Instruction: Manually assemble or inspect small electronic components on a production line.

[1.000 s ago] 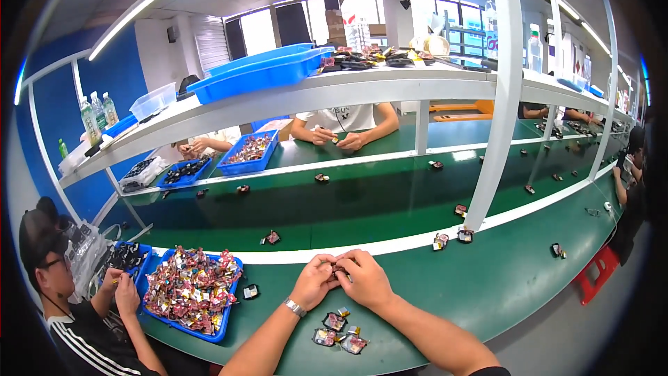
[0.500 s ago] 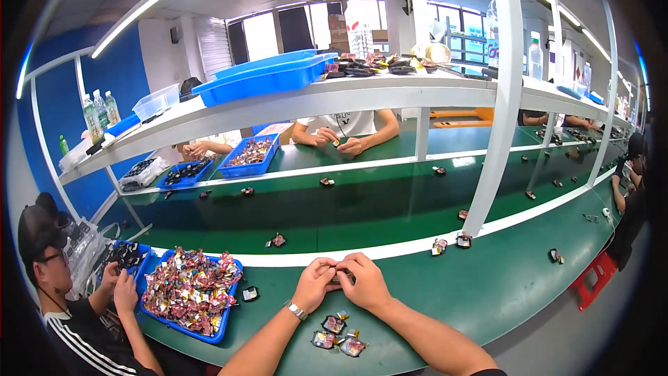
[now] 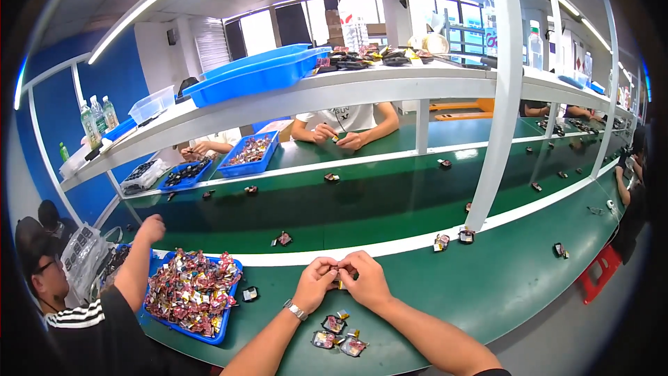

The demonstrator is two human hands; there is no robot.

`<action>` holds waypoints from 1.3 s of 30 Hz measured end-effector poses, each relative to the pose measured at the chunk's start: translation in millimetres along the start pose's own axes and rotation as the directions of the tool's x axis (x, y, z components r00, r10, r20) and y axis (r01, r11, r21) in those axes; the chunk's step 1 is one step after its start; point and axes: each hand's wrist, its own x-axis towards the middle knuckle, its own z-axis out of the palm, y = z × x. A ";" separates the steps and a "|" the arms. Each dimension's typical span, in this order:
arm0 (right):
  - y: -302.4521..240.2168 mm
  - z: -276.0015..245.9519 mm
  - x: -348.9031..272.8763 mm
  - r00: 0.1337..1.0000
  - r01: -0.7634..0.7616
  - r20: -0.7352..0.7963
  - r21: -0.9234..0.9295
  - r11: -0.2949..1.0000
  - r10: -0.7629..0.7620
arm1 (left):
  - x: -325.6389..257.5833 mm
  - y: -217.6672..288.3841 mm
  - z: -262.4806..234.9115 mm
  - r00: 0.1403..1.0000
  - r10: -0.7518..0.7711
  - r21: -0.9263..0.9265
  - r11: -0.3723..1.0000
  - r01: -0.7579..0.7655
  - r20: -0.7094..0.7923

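My left hand [image 3: 314,284] and my right hand [image 3: 367,283] meet over the green table, fingertips pinched together. Between them is a small electronic module [image 3: 339,283], mostly hidden by the fingers; a bit of yellow shows below. Nearer me on the tabletop lies a group of three small modules [image 3: 337,334], with black edges, reddish boards and yellow tabs. Another dark-edged module [image 3: 250,294] with a pale label lies to the left of my hands, beside a blue tray [image 3: 221,331] heaped with similar reddish pieces.
A white post [image 3: 492,111] rises ahead to the right, holding a shelf [image 3: 390,83]. Beyond a white rail [image 3: 410,245], a green conveyor [image 3: 376,216] carries scattered modules. A co-worker [image 3: 90,313] sits at the left; another [image 3: 346,125] works opposite. A red stool [image 3: 600,275] stands at right.
The co-worker at the left has stretched an arm forward past the tray toward the conveyor. My hands stay pinched together in nearly the same place, with slight finger movement. The view has shifted slightly.
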 end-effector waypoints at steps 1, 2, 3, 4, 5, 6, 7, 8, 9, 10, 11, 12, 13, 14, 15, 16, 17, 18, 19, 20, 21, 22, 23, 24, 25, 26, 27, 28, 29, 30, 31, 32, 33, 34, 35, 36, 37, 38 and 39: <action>-0.7 -0.1 0.0 1.000 -0.002 -0.001 0.001 1.000 0.002 | 0.2 0.1 -0.2 1.000 0.000 -0.007 1.000 0.001 0.012; -2.4 -0.7 0.1 1.000 0.001 -0.001 -0.004 1.000 -0.001 | 0.0 1.0 1.6 1.000 0.005 0.011 1.000 -0.005 0.003; -3.8 -0.3 0.4 1.000 0.004 0.000 -0.006 1.000 -0.004 | -0.2 -0.2 0.1 1.000 0.004 0.013 1.000 -0.004 0.001; -3.8 0.3 0.7 1.000 0.003 0.001 -0.004 1.000 -0.003 | 0.4 -2.4 -2.4 1.000 0.015 0.029 0.999 -0.015 0.000; -3.8 1.1 1.0 1.000 0.007 0.005 -0.004 1.000 -0.007 | 0.6 -3.9 -4.5 1.000 0.026 0.045 0.999 -0.026 -0.001; -3.7 0.7 1.3 1.000 0.012 0.007 -0.007 1.000 -0.012 | 1.2 -4.7 -4.9 1.000 0.025 0.045 0.999 -0.025 0.000; -3.8 0.3 1.5 1.000 0.011 0.007 -0.008 1.000 -0.011 | 1.5 -5.3 -5.4 1.000 0.028 0.046 0.999 -0.028 0.001; -4.0 0.1 1.6 1.000 0.016 0.008 -0.001 1.000 -0.016 | 1.3 -5.6 -5.7 1.000 0.030 0.047 0.998 -0.031 0.003; -3.7 -0.3 1.7 1.000 0.020 0.008 0.006 1.000 -0.020 | 1.1 -5.4 -5.2 1.000 0.030 0.047 0.998 -0.030 0.002; -3.8 -0.5 1.8 1.000 0.020 0.010 0.006 1.000 -0.020 | 0.8 -4.3 -4.4 0.999 0.033 0.038 0.999 -0.033 0.005; -4.2 -0.6 1.9 1.000 0.023 0.005 0.013 1.000 -0.023 | 0.4 -3.2 -3.7 0.999 0.036 0.030 0.999 -0.036 0.008; -4.3 -0.7 1.9 1.000 0.026 0.000 0.020 0.999 -0.026 | 0.0 -2.4 -3.1 0.999 0.036 0.030 0.999 -0.036 0.007; -4.3 -2.7 1.7 1.000 0.025 -0.002 0.015 1.000 -0.025 | 0.7 -1.7 -0.8 0.999 0.039 0.039 0.998 -0.040 0.011; -3.9 -4.7 1.6 0.999 0.039 -0.010 0.016 0.999 -0.039 | 1.5 -1.2 1.7 0.999 0.043 0.049 0.998 -0.043 0.016; -3.4 -3.6 1.4 0.999 0.053 -0.014 0.027 0.998 -0.053 | 0.8 -0.2 1.4 0.999 0.042 0.050 0.998 -0.043 0.012; -2.9 -2.6 1.3 0.999 0.052 -0.012 0.030 0.998 -0.052 | 0.3 0.7 1.4 0.999 0.050 0.066 0.997 -0.051 0.009; -2.6 -1.8 1.3 0.998 0.057 -0.019 0.021 0.998 -0.056 | -0.2 1.4 1.5 0.998 0.059 0.082 0.995 -0.059 0.007; -2.7 -1.2 1.5 0.998 0.061 -0.028 0.010 0.998 -0.061 | -0.4 2.3 1.4 0.998 0.058 0.082 0.995 -0.059 0.007; -3.4 -1.0 1.7 0.998 0.061 -0.028 0.011 0.998 -0.061 | -0.8 3.2 1.3 0.999 0.050 0.092 0.995 -0.050 -0.001; -4.4 -0.8 1.9 0.998 0.053 -0.022 0.005 0.999 -0.053 | -1.4 3.8 0.7 0.999 0.042 0.101 0.994 -0.041 -0.011; -5.2 0.1 2.0 0.999 0.046 -0.014 0.000 0.999 -0.046 | -2.1 3.7 -0.2 0.999 0.043 0.101 0.994 -0.041 -0.014; -4.7 -0.9 2.3 0.999 0.049 -0.010 -0.002 0.999 -0.049 | -1.7 3.7 0.2 0.999 0.049 0.110 0.993 -0.047 -0.013; -2.6 -2.4 2.3 1.000 0.023 0.013 -0.006 1.000 -0.023 | -1.5 3.5 0.2 0.998 0.056 0.118 0.992 -0.054 -0.013; 0.9 -4.0 2.5 0.999 -0.002 0.042 -0.009 1.000 0.002 | -0.6 3.3 1.5 0.998 0.062 0.112 0.992 -0.059 -0.022; 5.8 -5.2 3.6 0.999 0.004 0.055 -0.009 1.000 -0.003 | 1.4 3.9 3.2 0.990 0.124 0.101 0.988 -0.117 -0.073; 12.3 -6.8 5.3 0.992 -0.121 0.019 0.014 0.993 0.121 | 3.0 4.6 3.2 0.975 0.186 0.093 0.980 -0.175 -0.126; 18.8 -9.7 6.7 0.969 -0.245 -0.014 0.038 0.969 0.246 | 5.8 2.3 -0.2 0.972 0.190 0.085 0.980 -0.179 -0.138; 22.1 -12.6 10.7 0.964 -0.261 -0.053 0.032 0.965 0.262 | 7.6 0.6 -7.0 0.965 0.200 0.153 0.973 -0.175 -0.168; 27.3 -15.6 14.9 0.953 -0.288 -0.087 0.030 0.957 0.290 | 7.5 -0.9 -13.4 0.957 0.211 0.219 0.961 -0.166 -0.199; 31.7 -17.7 17.5 0.935 -0.337 -0.105 0.044 0.940 0.340 | 6.2 0.5 -12.8 0.943 0.225 0.217 0.961 -0.174 -0.243; 34.9 -20.2 21.0 0.915 -0.381 -0.122 0.057 0.923 0.386 | 5.3 0.8 -14.2 0.938 0.231 0.210 0.961 -0.179 -0.260; 38.7 -20.8 23.1 0.906 -0.398 -0.140 0.033 0.917 0.399 | 4.1 1.1 -16.9 0.941 0.216 0.274 0.951 -0.142 -0.261; 43.9 -22.7 25.3 0.898 -0.414 -0.164 0.005 0.910 0.409 | 5.1 0.7 -16.4 0.945 0.199 0.332 0.937 -0.107 -0.258; 51.4 -20.5 28.7 0.905 -0.395 -0.167 0.007 0.918 0.391 | 5.0 0.2 -13.9 0.930 0.232 0.339 0.932 -0.128 -0.284; 57.3 -17.4 34.1 0.909 -0.390 -0.163 -0.007 0.921 0.384 | 5.6 -0.8 -10.6 0.928 0.234 0.325 0.936 -0.135 -0.288; 62.8 -14.1 40.9 0.911 -0.385 -0.178 -0.040 0.922 0.372 | 5.9 -1.2 -8.0 0.918 0.301 0.426 0.888 -0.172 -0.257; 68.2 -11.8 47.5 0.913 -0.378 -0.194 -0.073 0.923 0.359 | 6.1 -1.3 -5.4 0.905 0.364 0.522 0.828 -0.207 -0.219; 68.1 -7.0 58.7 0.901 -0.403 -0.214 -0.087 0.911 0.378 | 6.1 -1.7 -3.5 0.875 0.433 0.530 0.805 -0.266 -0.218; 73.2 -3.6 67.6 0.903 -0.399 -0.213 -0.093 0.912 0.373 | 5.6 -2.4 -3.7 0.873 0.435 0.525 0.807 -0.270 -0.219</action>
